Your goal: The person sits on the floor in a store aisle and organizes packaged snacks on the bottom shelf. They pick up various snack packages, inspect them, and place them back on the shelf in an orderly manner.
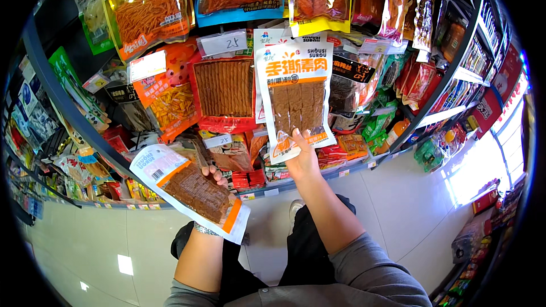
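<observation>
Our left hand [216, 177] was curled round the upper-right edge of a barcode-side snack packet [196, 189], white with orange bands, its fingers gripping it as it slanted before the shelf rack [102, 143]. Our right hand [304, 162] pinched the lower end of a front-facing snack packet [298, 102], 1 thumb on its face; behind it showed 1 similar white packet [262, 74], mostly covered. Left of these hung a red packet of brown sticks [225, 87], below a white price card [223, 43].
</observation>
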Tool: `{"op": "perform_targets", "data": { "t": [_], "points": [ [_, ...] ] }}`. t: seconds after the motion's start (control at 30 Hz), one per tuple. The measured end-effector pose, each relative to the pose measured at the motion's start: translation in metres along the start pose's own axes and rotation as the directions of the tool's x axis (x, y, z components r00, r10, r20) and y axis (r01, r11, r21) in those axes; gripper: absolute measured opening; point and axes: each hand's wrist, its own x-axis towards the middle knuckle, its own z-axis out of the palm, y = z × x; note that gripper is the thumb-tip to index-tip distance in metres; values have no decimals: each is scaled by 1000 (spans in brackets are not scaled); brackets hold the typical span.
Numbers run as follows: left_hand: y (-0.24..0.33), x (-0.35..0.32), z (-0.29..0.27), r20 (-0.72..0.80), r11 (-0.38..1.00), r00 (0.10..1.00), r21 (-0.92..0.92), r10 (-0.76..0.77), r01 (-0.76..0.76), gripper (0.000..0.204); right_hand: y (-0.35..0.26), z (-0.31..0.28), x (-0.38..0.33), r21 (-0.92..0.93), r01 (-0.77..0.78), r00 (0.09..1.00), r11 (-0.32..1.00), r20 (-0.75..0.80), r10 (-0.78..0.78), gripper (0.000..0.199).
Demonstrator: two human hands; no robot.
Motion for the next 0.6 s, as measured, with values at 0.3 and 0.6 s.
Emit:
{"op": "perform_targets", "data": {
  "t": [0.3,0.6],
  "points": [
    [7,0,-6,101,999,995,-19,-25,27,18,0,13,12,30,29,999,999,27,-30,51],
    [14,1,-4,80,998,995,-17,-66,67,31,5,8,19,69,29,997,997,72,-34,45]
  ]
}}
